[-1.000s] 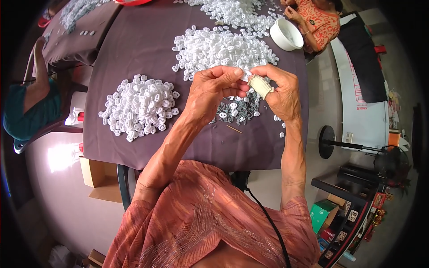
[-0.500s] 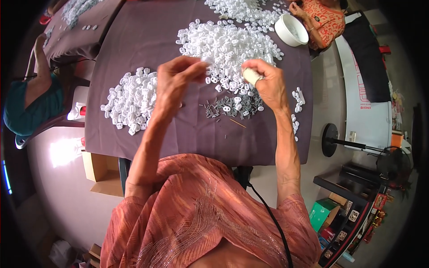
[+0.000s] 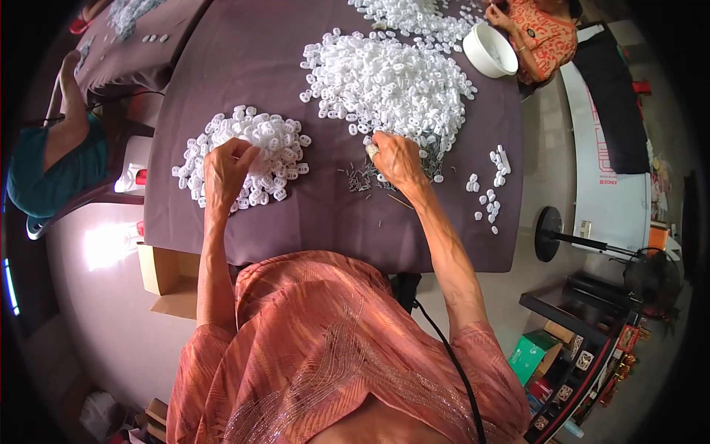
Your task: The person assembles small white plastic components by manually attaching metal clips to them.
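Note:
My left hand (image 3: 225, 174) hangs over the left-hand pile of small white plastic pieces (image 3: 279, 142), its thumb and fingers drawn together. Whatever they may hold is too small to make out. My right hand (image 3: 399, 161) is at the small dark grey pins (image 3: 360, 180), fingers curled down and their tips partly hidden. A cream-coloured wrap (image 3: 372, 151) covers one of its digits. Just beyond that hand spreads a larger heap of white plastic pieces (image 3: 384, 81), with holes in their faces. A thin wooden stick (image 3: 400, 200) lies beside the pins.
A few small groups of white pieces (image 3: 499, 169) sit near the right edge of the brown tablecloth (image 3: 333, 229). At the far right stands a white bowl (image 3: 489, 72), by a person in an orange patterned top (image 3: 547, 37). Another person sits at the left.
My left hand has moved left and toward me, onto the left pile. My right hand has come left and down to the dark pins. More white pieces show in the group at right.

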Action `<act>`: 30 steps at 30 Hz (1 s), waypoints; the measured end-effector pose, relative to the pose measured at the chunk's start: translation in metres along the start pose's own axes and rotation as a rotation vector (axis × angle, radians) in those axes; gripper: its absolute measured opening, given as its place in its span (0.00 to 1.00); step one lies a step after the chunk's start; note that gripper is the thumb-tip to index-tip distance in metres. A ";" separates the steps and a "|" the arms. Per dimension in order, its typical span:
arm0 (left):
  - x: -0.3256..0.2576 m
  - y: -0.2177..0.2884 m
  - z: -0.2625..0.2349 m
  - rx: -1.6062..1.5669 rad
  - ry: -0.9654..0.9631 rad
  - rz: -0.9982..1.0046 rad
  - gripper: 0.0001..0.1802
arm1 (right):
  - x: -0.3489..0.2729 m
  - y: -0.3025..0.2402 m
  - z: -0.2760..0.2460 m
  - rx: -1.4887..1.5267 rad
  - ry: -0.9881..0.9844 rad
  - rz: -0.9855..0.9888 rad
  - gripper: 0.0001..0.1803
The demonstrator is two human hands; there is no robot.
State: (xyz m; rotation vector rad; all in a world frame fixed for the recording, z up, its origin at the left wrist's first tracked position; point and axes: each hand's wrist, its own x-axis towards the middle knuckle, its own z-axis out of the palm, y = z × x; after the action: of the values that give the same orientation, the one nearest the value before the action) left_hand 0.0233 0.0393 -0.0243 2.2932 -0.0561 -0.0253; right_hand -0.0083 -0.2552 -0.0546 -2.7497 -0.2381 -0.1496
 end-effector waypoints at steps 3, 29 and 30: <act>-0.002 0.009 0.002 0.082 0.134 0.100 0.10 | -0.002 -0.003 0.002 -0.035 0.027 0.028 0.02; 0.014 0.078 0.082 -1.069 -0.474 -0.196 0.09 | -0.010 -0.012 -0.011 0.232 -0.027 0.056 0.06; 0.013 0.078 0.082 -1.107 -0.464 -0.217 0.08 | -0.012 -0.013 -0.007 0.145 -0.006 0.023 0.06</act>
State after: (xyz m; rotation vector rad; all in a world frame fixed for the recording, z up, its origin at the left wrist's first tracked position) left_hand 0.0308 -0.0740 -0.0200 1.1414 -0.0212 -0.5574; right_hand -0.0228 -0.2475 -0.0452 -2.6084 -0.2099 -0.1128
